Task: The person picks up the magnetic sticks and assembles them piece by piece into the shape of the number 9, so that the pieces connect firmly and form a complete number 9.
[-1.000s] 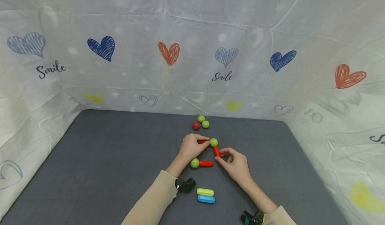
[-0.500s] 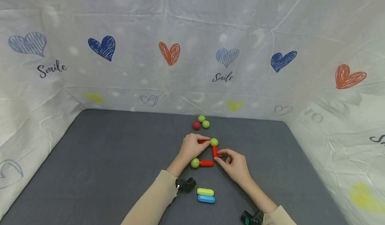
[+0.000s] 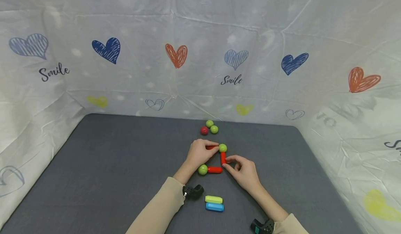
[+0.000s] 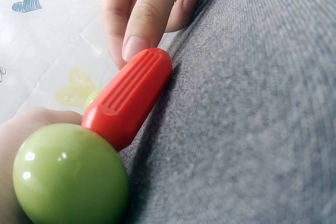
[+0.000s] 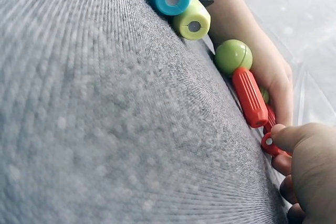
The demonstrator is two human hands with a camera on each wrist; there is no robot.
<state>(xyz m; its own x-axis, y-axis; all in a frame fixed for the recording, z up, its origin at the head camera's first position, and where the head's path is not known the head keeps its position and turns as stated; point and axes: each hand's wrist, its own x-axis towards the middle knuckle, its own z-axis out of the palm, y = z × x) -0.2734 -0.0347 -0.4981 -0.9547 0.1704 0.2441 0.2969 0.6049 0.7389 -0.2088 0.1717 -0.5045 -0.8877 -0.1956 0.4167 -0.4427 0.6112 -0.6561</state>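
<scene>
In the head view, my left hand (image 3: 199,153) pinches a red magnetic stick (image 3: 211,147), mostly hidden by its fingers. A green ball (image 3: 222,148) sits at that stick's right end. From the ball a second red stick (image 3: 223,158) runs toward me, its near end between the thumb and fingers of my right hand (image 3: 244,170). Closer to me lies a third red stick (image 3: 214,170) with a green ball (image 3: 203,169) on its left end. Its right end is close to the second stick, whose round metal tip (image 5: 269,141) shows in the right wrist view.
Two green balls (image 3: 214,129) and a red ball (image 3: 204,130) stand together toward the back of the grey table (image 3: 125,164). Nearer me, a yellow-green stick (image 3: 214,199) and a blue stick (image 3: 214,207) lie side by side, between the forearms. A heart-printed sheet (image 3: 200,29) hangs behind.
My right hand has swung the near end of the second red stick slightly left, so it now points almost straight toward me. The left hand has kept its place.
</scene>
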